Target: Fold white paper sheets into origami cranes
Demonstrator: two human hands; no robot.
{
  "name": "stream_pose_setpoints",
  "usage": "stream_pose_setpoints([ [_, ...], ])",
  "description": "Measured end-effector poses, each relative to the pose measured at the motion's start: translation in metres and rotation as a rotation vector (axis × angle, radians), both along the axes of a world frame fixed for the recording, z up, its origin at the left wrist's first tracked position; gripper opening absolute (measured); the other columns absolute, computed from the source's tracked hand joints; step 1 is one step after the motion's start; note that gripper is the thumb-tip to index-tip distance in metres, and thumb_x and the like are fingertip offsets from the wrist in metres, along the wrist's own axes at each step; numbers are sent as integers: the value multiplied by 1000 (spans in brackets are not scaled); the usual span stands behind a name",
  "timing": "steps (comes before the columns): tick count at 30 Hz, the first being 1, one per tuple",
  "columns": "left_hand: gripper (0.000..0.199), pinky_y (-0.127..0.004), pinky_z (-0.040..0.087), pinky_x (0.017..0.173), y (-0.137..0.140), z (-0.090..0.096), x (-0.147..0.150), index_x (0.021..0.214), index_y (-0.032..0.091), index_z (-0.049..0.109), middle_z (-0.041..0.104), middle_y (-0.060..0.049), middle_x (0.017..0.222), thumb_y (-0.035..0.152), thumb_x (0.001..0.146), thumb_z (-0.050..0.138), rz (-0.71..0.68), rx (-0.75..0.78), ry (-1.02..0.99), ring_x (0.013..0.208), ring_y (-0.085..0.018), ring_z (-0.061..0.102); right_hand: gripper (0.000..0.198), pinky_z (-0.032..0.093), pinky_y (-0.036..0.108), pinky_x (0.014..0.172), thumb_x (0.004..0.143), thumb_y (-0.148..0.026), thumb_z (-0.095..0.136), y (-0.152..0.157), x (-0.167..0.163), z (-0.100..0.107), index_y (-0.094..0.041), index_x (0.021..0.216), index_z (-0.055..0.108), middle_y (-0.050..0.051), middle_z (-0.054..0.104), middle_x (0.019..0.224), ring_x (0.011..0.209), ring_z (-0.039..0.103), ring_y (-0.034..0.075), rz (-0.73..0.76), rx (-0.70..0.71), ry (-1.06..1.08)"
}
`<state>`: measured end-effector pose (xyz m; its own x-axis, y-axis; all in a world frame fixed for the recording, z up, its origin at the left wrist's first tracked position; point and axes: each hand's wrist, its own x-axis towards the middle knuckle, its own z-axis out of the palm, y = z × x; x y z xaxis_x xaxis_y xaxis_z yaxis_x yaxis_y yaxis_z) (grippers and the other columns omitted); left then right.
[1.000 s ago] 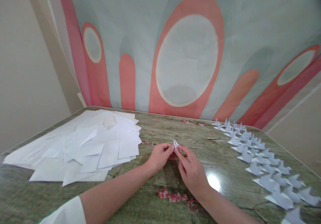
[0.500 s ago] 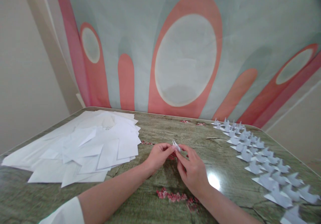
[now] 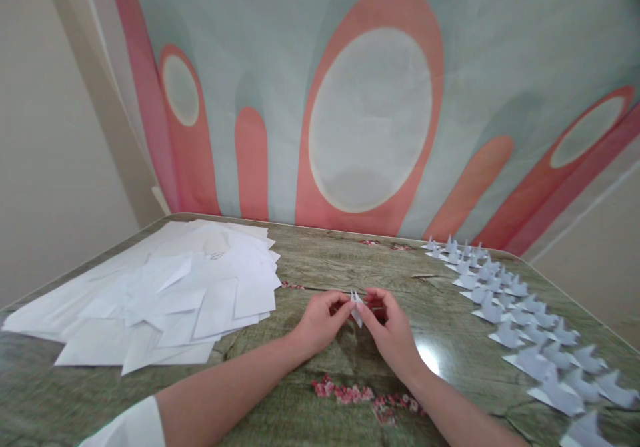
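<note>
Between my two hands is a small folded white paper piece, held just above the table with two thin points upward and a pointed lower end. My left hand pinches its left side between thumb and fingers. On the right side, my right hand grips it the same way, thumb in front. The fingertips behind the paper are partly hidden. To the right stand several rows of folded white paper cranes. A pile of loose white paper sheets lies on the left.
A wood-patterned table with printed pink flowers carries everything. Behind its far edge hangs a grey-green backdrop with coral shapes. Light glares off the tabletop near my right wrist.
Both hands have come slightly lower and the folded paper has turned more upright, its two points now upward. My right thumb has shifted to the front of it.
</note>
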<state>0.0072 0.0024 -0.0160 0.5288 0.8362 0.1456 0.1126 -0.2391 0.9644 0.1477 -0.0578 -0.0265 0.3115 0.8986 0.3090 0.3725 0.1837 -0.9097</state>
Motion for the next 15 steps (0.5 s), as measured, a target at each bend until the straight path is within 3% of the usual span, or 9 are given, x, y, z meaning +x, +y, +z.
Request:
stream_pose_setpoints([
  [4,21,-21,40,59,-1,3,-1,72,14,62,59,-2,67,30,80,52,13,113,58,63,-12,51,30,46,28,66,81,-44,52,2,2,6,-16,86,63,5,64,79,71,58,17,169,-58,40],
  [8,21,-20,39,59,-2,4,-2,71,14,60,58,-1,68,30,81,51,17,164,101,64,-13,51,30,43,26,62,81,-43,52,0,3,8,-16,77,63,3,62,71,65,55,16,152,-48,20],
  [15,20,-21,42,62,-2,1,-2,77,15,61,61,-2,74,33,80,53,-9,124,90,69,-14,54,30,41,25,56,81,-43,51,2,4,1,-15,77,61,2,60,66,60,51,14,132,-87,51],
])
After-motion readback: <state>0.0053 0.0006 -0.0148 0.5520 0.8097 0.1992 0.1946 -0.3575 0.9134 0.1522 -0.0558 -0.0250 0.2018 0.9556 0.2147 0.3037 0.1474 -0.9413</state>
